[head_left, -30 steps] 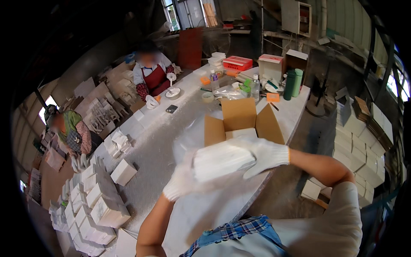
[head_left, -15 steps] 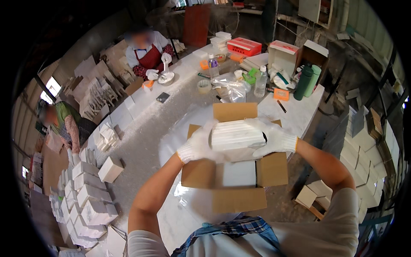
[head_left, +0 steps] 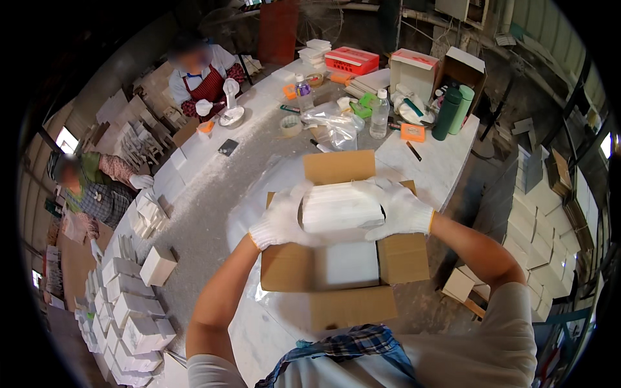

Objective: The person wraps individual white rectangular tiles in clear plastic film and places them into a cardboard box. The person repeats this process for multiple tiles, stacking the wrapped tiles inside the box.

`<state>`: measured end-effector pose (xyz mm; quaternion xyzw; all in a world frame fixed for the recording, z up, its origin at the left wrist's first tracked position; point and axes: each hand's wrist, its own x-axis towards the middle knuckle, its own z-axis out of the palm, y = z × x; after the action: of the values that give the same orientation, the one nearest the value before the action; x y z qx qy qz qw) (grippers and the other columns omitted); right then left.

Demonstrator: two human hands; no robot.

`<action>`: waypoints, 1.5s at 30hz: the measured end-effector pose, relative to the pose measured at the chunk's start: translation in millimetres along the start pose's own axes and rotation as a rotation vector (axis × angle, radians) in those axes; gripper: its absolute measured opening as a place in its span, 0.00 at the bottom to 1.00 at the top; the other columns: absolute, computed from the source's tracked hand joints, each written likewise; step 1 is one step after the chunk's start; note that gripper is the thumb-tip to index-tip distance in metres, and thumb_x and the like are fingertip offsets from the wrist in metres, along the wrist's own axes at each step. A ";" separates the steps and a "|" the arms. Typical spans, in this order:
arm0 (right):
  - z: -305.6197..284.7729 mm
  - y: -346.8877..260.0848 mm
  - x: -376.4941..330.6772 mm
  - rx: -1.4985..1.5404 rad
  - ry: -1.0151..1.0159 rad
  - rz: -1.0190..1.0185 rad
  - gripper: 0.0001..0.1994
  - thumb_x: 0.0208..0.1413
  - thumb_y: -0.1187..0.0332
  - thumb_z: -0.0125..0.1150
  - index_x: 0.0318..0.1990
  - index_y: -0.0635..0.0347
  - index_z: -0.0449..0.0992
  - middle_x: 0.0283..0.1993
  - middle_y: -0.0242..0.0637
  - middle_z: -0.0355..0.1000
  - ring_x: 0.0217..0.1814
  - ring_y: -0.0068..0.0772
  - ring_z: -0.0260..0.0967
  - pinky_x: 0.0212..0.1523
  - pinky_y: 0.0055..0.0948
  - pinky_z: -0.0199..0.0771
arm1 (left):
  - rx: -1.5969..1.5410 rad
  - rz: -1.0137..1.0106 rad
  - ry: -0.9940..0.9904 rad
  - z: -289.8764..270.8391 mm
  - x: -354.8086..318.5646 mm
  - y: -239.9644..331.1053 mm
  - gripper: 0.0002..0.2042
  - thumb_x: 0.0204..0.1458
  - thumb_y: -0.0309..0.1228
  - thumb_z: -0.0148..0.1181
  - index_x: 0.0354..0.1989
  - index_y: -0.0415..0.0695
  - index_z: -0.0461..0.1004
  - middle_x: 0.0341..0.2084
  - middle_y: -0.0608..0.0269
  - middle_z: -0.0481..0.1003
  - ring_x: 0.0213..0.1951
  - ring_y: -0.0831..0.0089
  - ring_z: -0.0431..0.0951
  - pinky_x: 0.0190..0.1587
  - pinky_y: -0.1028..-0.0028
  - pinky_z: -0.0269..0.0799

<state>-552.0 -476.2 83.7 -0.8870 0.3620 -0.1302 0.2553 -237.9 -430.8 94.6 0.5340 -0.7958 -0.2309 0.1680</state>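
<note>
Dim workshop, daylight through small windows [head_left: 66, 139] at nine o'clock and another window [head_left: 606, 145] at three. Long pale dusty worktable [head_left: 213, 194] running toward eleven. Shelving [head_left: 537, 258] stacked with pale boxes at four. Dark red door [head_left: 278, 29] at twelve.

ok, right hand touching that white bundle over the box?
Touching. The head view shows the gloved right hand wrapped around the white bundle's right end, fingers overlapping it, above the open cardboard box.

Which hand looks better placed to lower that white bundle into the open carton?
Neither alone: the left hand and right hand clasp opposite ends of the white bundle, right above the open cardboard carton. Probably both lower it together.
</note>
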 end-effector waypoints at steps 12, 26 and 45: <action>10.4 -23.5 -5.4 -0.383 -0.060 -0.010 0.47 0.46 0.40 0.72 0.73 0.50 0.66 0.67 0.55 0.66 0.74 0.58 0.60 0.79 0.62 0.43 | 0.567 0.114 -0.061 13.1 4.5 13.1 0.44 0.31 0.52 0.78 0.55 0.37 0.70 0.47 0.50 0.73 0.52 0.52 0.72 0.58 0.59 0.64; 52.1 -31.6 0.6 -0.680 0.099 0.072 0.42 0.55 0.38 0.62 0.66 0.67 0.68 0.65 0.50 0.67 0.71 0.53 0.59 0.74 0.61 0.49 | 0.910 0.045 0.254 74.2 0.9 12.4 0.49 0.36 0.47 0.76 0.67 0.34 0.63 0.59 0.42 0.69 0.63 0.50 0.69 0.67 0.52 0.61; 54.9 -180.2 -53.5 -0.176 0.326 -0.218 0.20 0.53 0.72 0.69 0.55 0.63 0.79 0.59 0.53 0.76 0.63 0.58 0.72 0.64 0.46 0.71 | -0.117 -0.701 1.158 138.7 -292.9 -83.5 0.21 0.56 0.37 0.66 0.54 0.37 0.80 0.51 0.43 0.79 0.53 0.48 0.79 0.57 0.57 0.74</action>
<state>-463.1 -309.1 134.0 -0.9070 0.3103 -0.2669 0.0993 -135.3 -160.0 -73.2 0.7880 -0.3435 0.0089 0.5109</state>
